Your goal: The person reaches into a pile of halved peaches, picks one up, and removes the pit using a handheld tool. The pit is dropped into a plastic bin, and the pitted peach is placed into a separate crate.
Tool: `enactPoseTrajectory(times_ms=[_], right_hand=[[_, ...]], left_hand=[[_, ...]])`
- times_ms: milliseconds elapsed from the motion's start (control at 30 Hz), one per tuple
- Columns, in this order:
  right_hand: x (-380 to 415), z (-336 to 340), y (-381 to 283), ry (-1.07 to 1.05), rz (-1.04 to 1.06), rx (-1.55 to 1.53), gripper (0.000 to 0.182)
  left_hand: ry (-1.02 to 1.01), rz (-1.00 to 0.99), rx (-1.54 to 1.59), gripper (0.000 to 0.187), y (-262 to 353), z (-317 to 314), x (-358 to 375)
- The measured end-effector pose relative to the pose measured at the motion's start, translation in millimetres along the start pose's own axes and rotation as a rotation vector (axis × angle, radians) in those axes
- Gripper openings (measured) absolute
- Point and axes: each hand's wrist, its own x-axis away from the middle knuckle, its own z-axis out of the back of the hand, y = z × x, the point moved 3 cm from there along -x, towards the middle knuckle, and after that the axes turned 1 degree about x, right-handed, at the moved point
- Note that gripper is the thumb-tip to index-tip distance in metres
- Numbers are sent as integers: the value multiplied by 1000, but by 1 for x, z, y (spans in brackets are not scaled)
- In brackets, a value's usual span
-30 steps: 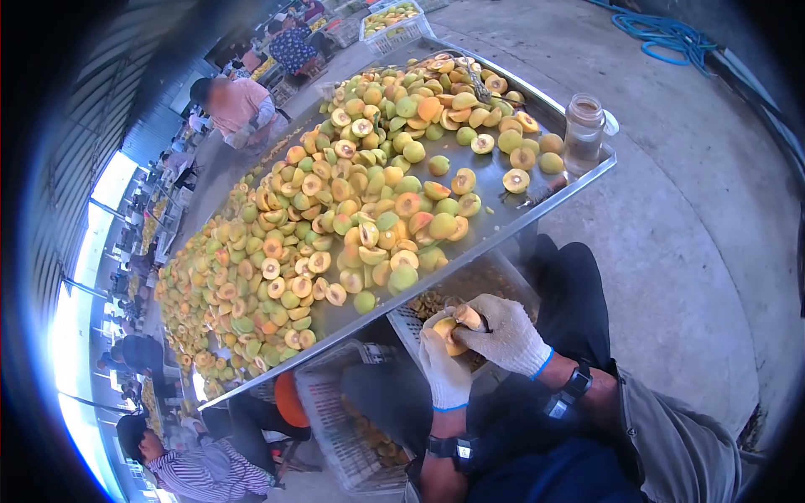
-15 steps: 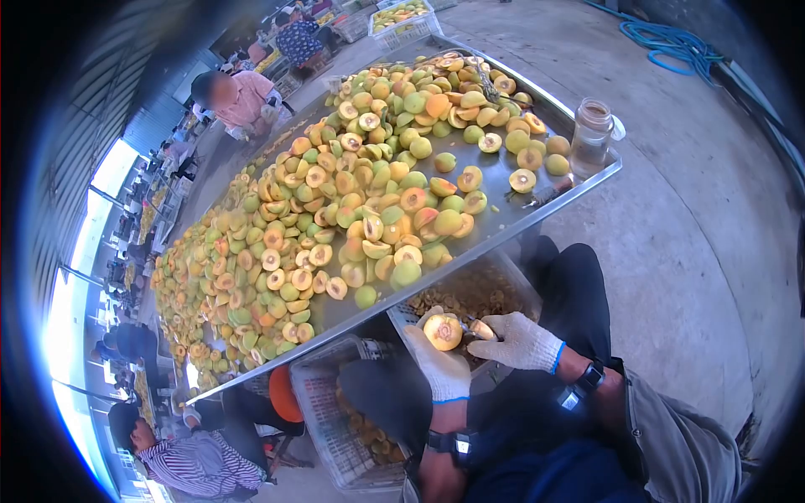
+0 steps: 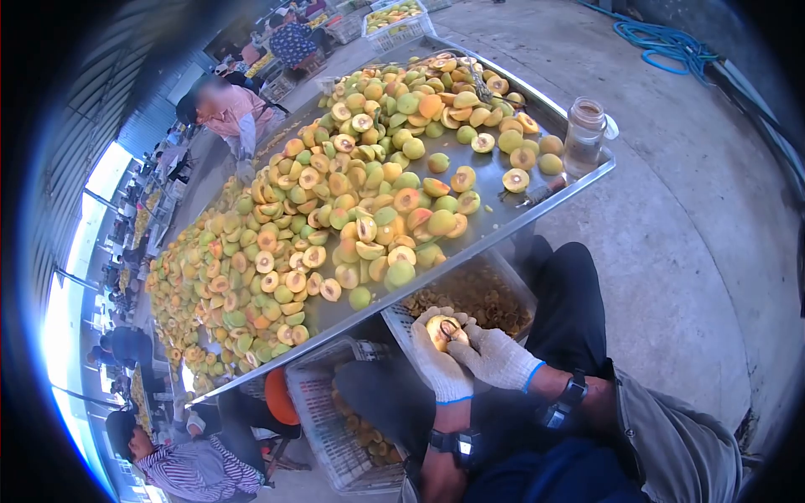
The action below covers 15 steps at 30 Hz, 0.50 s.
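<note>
My left hand (image 3: 438, 365), in a white knit glove, is closed round a halved peach (image 3: 434, 332) with its cut face turned up. My gloved right hand (image 3: 496, 359) presses against the fruit, its fingers wrapped round a small pitting knife that is mostly hidden now. A dark curved line rings the pit area where the tool meets the flesh. Beneath both hands is a crate (image 3: 521, 289) holding brown pits and scraps. Just beyond, many halved peaches (image 3: 335, 201) are heaped on a sloping-looking metal table (image 3: 495, 228).
A clear jar (image 3: 584, 138) stands at the table's right corner, near a dark-handled tool (image 3: 537, 194). Another white crate (image 3: 323, 419) with peach halves is by my left knee. Co-workers (image 3: 231, 113) sit along the far and left sides. A blue hose (image 3: 667, 42) lies on the floor.
My right hand has moved left onto the peach half, bringing the tool into its middle. The co-worker across the table has leaned and reached towards the heap.
</note>
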Motion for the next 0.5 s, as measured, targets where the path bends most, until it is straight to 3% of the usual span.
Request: enactPoseTrajectory(times_ms=[133,200,500], right_hand=[[-2,-4,2,22,43,43,48],[-2,-5,1,7,37,73,48],[-5,-8,8,-73,128,95,51]], left_hand=[[-29,-42,-54,40,2,0,-5],[36,31,-6,36,4,-1,-5],[104,67,-32,35,11,-1,-2]])
